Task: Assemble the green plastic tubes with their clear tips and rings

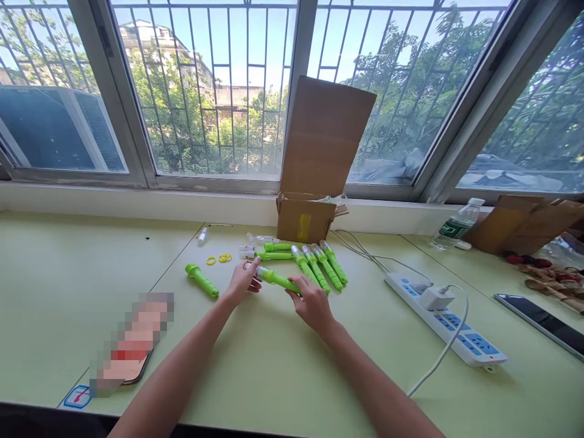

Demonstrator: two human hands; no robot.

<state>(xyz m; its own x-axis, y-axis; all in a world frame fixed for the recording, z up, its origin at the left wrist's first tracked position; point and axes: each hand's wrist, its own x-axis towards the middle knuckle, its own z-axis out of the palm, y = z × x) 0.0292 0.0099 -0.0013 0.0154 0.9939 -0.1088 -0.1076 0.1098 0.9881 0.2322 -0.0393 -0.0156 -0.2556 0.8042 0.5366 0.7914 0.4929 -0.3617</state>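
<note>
My two hands hold one green flashlight [277, 279] low over the pale green table [274, 365]. The fingers of my left hand [243, 281] pinch its clear head end. At the handle end, my right hand [312, 302] is wrapped around the body. Just beyond lie several more green flashlights [319, 264] in a row, and two more [274, 251] lie crosswise behind them. Left of my hands a single green flashlight body [201, 280] lies alone. Two yellow rings [218, 259] rest near it.
An open cardboard box [305, 218] stands by the window sill. A white power strip [449, 322] with a plugged charger and cables runs at the right. A phone [541, 320], a water bottle [456, 225] and another box [524, 222] sit far right. A blurred phone-like item [132, 344] lies left.
</note>
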